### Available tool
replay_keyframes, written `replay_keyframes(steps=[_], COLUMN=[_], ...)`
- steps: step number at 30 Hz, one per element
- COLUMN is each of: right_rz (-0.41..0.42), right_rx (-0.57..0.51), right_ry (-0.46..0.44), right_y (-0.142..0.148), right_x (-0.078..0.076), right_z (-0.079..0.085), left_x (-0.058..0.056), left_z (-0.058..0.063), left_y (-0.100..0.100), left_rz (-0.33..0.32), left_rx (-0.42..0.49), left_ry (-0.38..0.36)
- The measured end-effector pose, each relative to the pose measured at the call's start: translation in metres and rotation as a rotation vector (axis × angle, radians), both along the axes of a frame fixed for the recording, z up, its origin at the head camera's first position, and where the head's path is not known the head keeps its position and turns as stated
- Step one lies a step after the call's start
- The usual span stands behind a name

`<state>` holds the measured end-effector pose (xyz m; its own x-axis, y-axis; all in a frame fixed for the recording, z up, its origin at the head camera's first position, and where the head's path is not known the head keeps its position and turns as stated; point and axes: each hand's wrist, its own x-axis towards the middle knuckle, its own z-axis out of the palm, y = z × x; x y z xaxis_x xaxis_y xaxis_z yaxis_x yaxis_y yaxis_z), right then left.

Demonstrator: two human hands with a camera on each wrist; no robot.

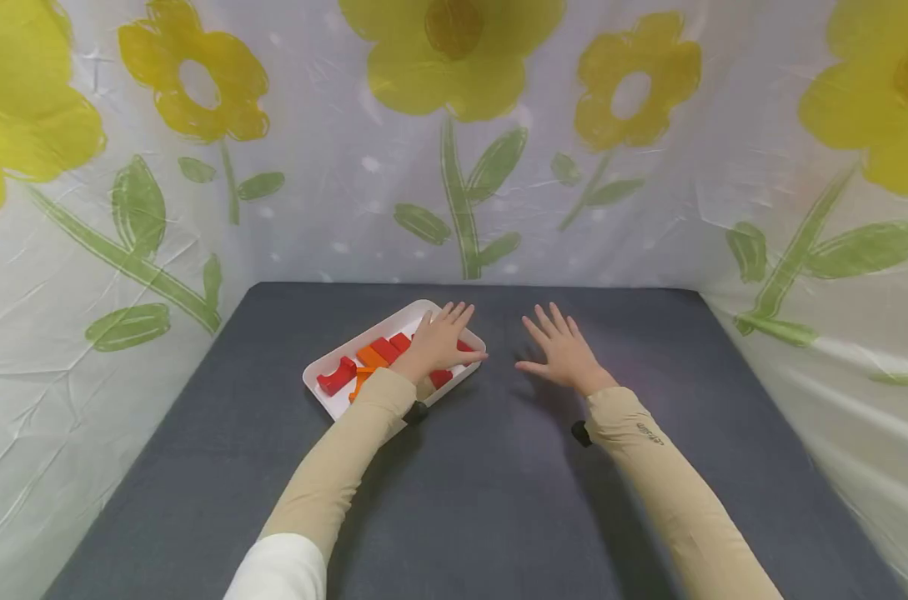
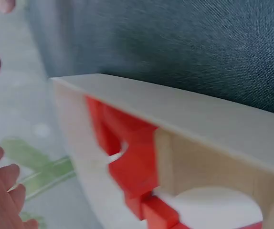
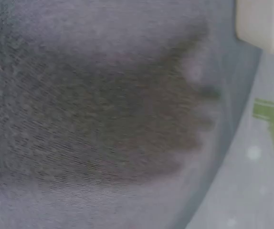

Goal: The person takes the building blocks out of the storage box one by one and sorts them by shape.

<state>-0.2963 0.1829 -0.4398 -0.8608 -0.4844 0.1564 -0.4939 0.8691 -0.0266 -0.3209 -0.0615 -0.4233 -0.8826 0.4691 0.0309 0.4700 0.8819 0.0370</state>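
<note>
The left hand (image 1: pixel 437 343) is held over the tray (image 1: pixel 367 335), its fingers spread and nearly straight with nothing gripped, so that some of the red blocks (image 1: pixel 337 376) and part of the rim are hidden, and whether any block is touched cannot be told. The right hand (image 1: pixel 562 354) is held above the table (image 1: pixel 491 483), apart from the tray, its fingers likewise fanned and empty. In the left wrist view, a wooden block (image 2: pixel 208 162) is cut off by the frame's edge.
</note>
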Motion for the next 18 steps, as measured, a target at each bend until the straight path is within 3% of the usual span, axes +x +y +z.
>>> replay_keyframes(steps=[4,9,14,18], right_rz=[0.001,0.034,0.047,0.069], right_rx=[-0.101,-0.221,-0.262,-0.291], right_ry=[-0.015,-0.02,-0.012,-0.003], right_y=[-0.001,-0.006,-0.012,-0.016], right_x=[0.0,0.006,0.016,0.022], right_z=[0.009,0.011,0.007,0.006], left_x=[0.011,0.028,0.059,0.087], left_z=[0.018,0.034,0.035,0.027], left_y=[-0.02,-0.06,-0.108,-0.145], left_rz=[-0.05,-0.106,-0.051,-0.002], left_rx=[0.223,0.522,0.61,0.624], left_ry=[-0.015,-0.032,-0.063,-0.068])
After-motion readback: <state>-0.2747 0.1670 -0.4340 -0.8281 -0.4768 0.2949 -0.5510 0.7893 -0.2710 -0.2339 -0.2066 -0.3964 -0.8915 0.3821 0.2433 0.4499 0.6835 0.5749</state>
